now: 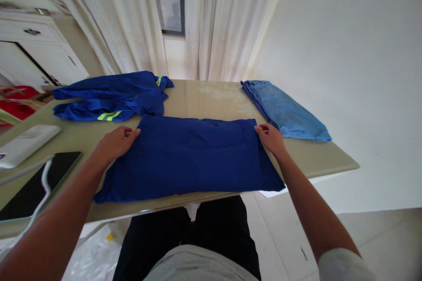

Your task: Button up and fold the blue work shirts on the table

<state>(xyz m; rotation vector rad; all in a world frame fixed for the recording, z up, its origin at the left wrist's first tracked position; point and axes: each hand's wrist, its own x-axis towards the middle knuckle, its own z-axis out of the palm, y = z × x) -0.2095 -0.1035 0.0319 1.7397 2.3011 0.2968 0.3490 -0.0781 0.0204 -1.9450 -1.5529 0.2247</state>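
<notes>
A dark blue garment [194, 158] lies spread flat on the beige table [211, 96] in front of me. My left hand [115, 142] rests on its far left corner, fingers curled and pinching the cloth edge. My right hand [272, 138] holds the far right corner the same way, fingers closed on the fabric. Both arms reach forward from the near edge.
A crumpled dark blue garment with yellow reflective stripes [112, 96] lies at the back left. A folded light blue garment [285, 112] lies at the back right. A white device [26, 142], a white cable [44, 180] and a dark tablet [36, 186] sit at the left. Curtains hang behind.
</notes>
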